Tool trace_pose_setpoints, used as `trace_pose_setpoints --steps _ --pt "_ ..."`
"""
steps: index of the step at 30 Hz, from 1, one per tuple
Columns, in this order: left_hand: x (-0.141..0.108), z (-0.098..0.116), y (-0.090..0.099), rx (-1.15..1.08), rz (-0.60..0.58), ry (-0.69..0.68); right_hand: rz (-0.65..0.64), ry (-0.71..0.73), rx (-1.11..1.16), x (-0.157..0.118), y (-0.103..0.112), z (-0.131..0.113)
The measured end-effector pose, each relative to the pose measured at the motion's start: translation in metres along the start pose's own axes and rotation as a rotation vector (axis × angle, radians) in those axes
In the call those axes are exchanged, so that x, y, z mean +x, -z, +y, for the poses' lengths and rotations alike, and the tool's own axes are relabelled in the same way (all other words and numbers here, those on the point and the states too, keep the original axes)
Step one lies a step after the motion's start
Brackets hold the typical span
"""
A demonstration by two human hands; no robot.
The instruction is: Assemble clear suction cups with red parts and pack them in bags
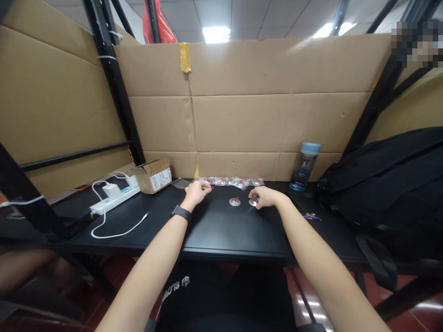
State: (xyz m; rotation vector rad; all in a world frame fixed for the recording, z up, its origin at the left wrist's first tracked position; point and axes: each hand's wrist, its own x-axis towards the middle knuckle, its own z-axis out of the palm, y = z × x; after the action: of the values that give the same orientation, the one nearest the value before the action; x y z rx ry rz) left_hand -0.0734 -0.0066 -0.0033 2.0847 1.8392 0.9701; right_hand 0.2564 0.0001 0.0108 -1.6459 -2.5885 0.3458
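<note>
My left hand (pixel 196 192), with a dark watch on the wrist, pinches a small red piece (pixel 211 187) above the black table (pixel 221 230). My right hand (pixel 266 197) has its fingers closed on a clear round disc (pixel 254 201) at the table surface. Between my hands lies another clear disc (pixel 234 202) with a red piece on its middle. Behind them, a row of several clear-wrapped packets with red bits (pixel 228 181) runs along the back of the table. A flat clear plastic bag (pixel 180 184) lies left of that row.
An open cardboard box (pixel 154 175), a white power strip (pixel 116 201) and a white cable (pixel 119 234) are on the left. A water bottle (pixel 304 167), a small colourful item (pixel 312 216) and a black backpack (pixel 387 193) are on the right. Cardboard panels (pixel 242 120) stand behind.
</note>
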Motion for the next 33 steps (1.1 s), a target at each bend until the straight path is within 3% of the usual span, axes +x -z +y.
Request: trace_pose_setpoints --steps 4,9,12,17,25,33 --pt "-0.002 0.005 -0.002 -0.001 0.008 -0.064 0.218 0.067 0.032 0.002 0.001 0.001" --pt "-0.01 0.021 -0.005 -0.062 0.038 -0.212 0.457 0.224 0.535 0.004 -0.003 -0.025" --pt "-0.016 0.031 -0.009 -0.08 0.086 -0.293 0.482 0.343 0.779 0.01 -0.014 -0.049" --pt "-0.021 0.038 -0.015 -0.052 0.14 -0.381 0.495 0.405 0.881 0.022 -0.033 -0.073" --pt "-0.021 0.036 -0.019 -0.013 0.123 -0.421 0.555 0.402 0.866 0.025 -0.04 -0.077" --pt "-0.021 0.037 -0.018 -0.022 0.139 -0.399 0.531 0.435 0.914 0.026 -0.042 -0.079"
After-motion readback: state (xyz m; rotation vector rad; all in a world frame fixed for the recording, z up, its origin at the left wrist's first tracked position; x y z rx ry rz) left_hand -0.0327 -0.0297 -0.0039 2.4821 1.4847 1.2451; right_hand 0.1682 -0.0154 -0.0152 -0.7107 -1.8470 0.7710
